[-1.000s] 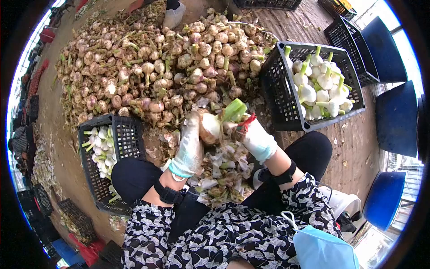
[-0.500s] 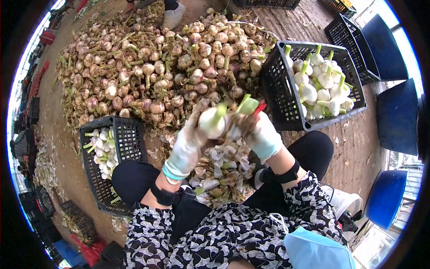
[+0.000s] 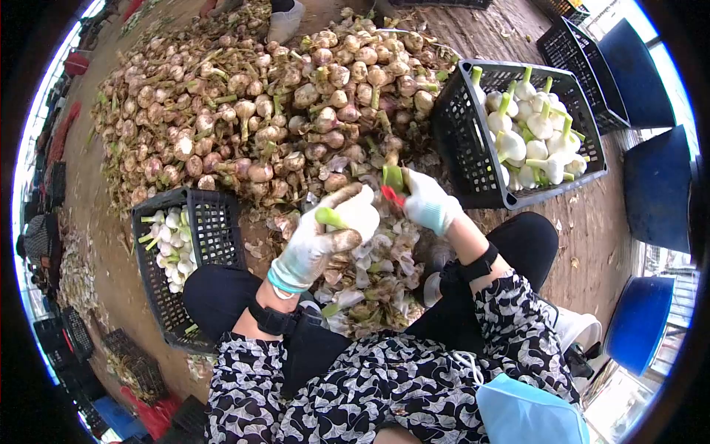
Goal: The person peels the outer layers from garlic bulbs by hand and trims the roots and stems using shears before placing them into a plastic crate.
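My left hand (image 3: 307,248), in a white glove soiled at the fingers, is closed around a white garlic bulb (image 3: 361,217). The bulb's short green stem points toward my left. To its right, my right hand (image 3: 431,203), gloved too, pinches a piece of green garlic leaf (image 3: 393,177) with a brownish end. A small red piece (image 3: 392,196) shows at the right fingertips; what it belongs to I cannot tell. Both hands are above a heap of peeled garlic skins (image 3: 377,274) between my legs.
A large pile of unpeeled garlic (image 3: 251,111) spreads in front. Cleaned bulbs fill a black crate (image 3: 473,166) at right; another crate (image 3: 218,229) at left holds more. Blue tubs (image 3: 640,325) line the right side. Someone's shoe (image 3: 286,22) is behind the pile.
The bulb has turned so its stem points left in my left hand. My right hand has drawn a little away from it, with the green leaf now hanging apart.
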